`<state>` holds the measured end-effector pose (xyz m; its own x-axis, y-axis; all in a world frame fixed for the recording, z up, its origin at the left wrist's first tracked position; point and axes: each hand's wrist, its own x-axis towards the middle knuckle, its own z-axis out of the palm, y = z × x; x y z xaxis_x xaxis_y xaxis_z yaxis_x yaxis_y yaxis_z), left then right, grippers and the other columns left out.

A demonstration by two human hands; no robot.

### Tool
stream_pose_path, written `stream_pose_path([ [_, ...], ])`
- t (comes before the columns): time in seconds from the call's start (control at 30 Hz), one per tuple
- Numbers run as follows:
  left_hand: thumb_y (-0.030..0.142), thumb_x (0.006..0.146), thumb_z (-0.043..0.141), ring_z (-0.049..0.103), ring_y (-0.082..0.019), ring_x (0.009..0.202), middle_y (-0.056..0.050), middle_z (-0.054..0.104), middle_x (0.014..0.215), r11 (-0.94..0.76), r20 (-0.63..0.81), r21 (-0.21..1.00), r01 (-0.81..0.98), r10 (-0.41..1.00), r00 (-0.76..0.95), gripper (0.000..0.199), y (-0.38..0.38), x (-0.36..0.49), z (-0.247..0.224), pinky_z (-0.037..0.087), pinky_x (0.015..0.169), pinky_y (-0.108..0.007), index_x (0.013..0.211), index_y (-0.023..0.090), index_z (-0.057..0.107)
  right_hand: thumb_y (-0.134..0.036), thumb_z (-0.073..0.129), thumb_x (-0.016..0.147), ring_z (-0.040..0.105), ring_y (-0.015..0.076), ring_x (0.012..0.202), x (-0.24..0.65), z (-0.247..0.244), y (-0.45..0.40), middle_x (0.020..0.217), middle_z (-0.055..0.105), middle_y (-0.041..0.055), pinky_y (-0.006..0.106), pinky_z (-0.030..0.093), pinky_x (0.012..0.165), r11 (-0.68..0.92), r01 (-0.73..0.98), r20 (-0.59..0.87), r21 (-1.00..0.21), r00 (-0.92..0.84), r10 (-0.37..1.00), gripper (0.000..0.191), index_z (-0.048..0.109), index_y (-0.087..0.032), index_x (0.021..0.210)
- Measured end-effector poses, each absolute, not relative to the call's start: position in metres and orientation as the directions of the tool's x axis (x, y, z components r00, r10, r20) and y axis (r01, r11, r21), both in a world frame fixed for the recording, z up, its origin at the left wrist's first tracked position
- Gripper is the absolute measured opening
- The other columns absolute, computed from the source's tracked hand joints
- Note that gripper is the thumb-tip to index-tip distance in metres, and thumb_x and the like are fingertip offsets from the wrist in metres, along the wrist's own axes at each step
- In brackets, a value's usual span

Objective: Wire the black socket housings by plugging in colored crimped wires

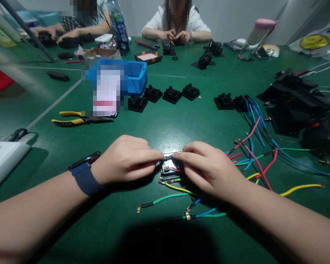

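Note:
A small black plastic housing (pixel 170 169) with a brass contact and a short red wire inside lies on the green table between my hands. My left hand (pixel 134 158), below a dark blue watch strap, is closed with its fingertips on the housing's left far edge. From the other side my right hand (pixel 209 167) pinches at the same far edge; what sits between its fingertips is too small to make out. Under and around the right hand spread loose wires: a yellow wire (pixel 181 189), a green wire (pixel 167 198) with a brass terminal, plus blue and red ones.
Yellow-handled pliers (pixel 71 119) and a phone (pixel 107 91) lie left, before a blue bin (pixel 137 75). Several black housings (pixel 172 94) stand in a row beyond my hands. Black parts (pixel 288 99) pile up right. A white box (pixel 5 157) sits left. Two people work opposite.

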<state>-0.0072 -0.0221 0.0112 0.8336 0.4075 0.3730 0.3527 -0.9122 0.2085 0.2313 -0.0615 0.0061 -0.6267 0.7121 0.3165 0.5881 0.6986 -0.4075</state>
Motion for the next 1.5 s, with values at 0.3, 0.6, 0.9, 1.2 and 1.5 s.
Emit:
stream_pose_path([
  [0.3,0.018,0.085,0.052,0.05,-0.011,0.053,0.0,0.058,0.06,-0.914,0.368,0.193,0.357,0.404,0.837,0.018,-0.023,-0.007,0.012,0.034,0.052,-0.025,0.097,0.016,0.064,-0.016,0.046,0.086,0.058,0.02,0.082,0.231,0.007,-0.061,0.094,0.064,0.0123,0.032,0.048,0.067,0.713,0.604,0.315,-0.356,-0.641,0.7,0.029,0.064,-0.012,0.109],
  [0.6,0.024,0.085,0.052,0.051,-0.01,0.06,0.002,0.057,0.068,-0.657,0.19,0.539,0.527,0.704,0.684,0.02,-0.031,0.003,0.009,0.039,0.057,-0.02,0.104,0.017,0.055,-0.019,0.044,0.086,0.055,0.022,0.081,0.228,0.004,-0.061,0.095,0.061,0.0125,0.033,0.047,0.066,0.72,0.633,0.288,-0.286,-0.659,0.694,0.026,0.064,-0.012,0.102],
  [0.9,0.028,0.085,0.057,0.052,-0.009,0.073,0.001,0.056,0.087,-0.531,0.11,0.64,0.556,0.779,0.617,0.013,-0.033,0.011,0.005,0.042,0.067,-0.02,0.092,0.02,0.063,-0.028,0.051,0.083,0.056,0.022,0.085,0.223,0.005,-0.064,0.099,0.061,0.0108,0.035,0.048,0.071,0.676,0.671,0.274,-0.305,-0.618,0.737,0.03,0.058,-0.013,0.109],
  [1.2,0.033,0.085,0.054,0.051,-0.013,0.073,0.0,0.056,0.087,-0.39,-0.024,0.664,0.638,0.842,0.539,0.029,-0.036,0.016,0.009,0.041,0.066,-0.026,0.111,0.019,0.053,-0.031,0.053,0.086,0.056,0.0216,0.084,0.224,0.002,-0.065,0.095,0.061,0.0108,0.034,0.049,0.069,0.656,0.692,0.32,-0.302,-0.574,0.754,0.028,0.057,-0.011,0.105],
  [1.5,0.036,0.084,0.057,0.05,-0.012,0.071,0.001,0.054,0.082,-0.119,-0.175,0.901,0.417,0.781,0.6,0.039,-0.033,0.009,0.011,0.041,0.062,-0.024,0.119,0.02,0.048,-0.02,0.051,0.087,0.056,0.0224,0.086,0.226,0.002,-0.064,0.099,0.061,0.0132,0.033,0.048,0.069,0.725,0.642,0.369,-0.251,-0.628,0.685,0.018,0.056,-0.013,0.103],
])
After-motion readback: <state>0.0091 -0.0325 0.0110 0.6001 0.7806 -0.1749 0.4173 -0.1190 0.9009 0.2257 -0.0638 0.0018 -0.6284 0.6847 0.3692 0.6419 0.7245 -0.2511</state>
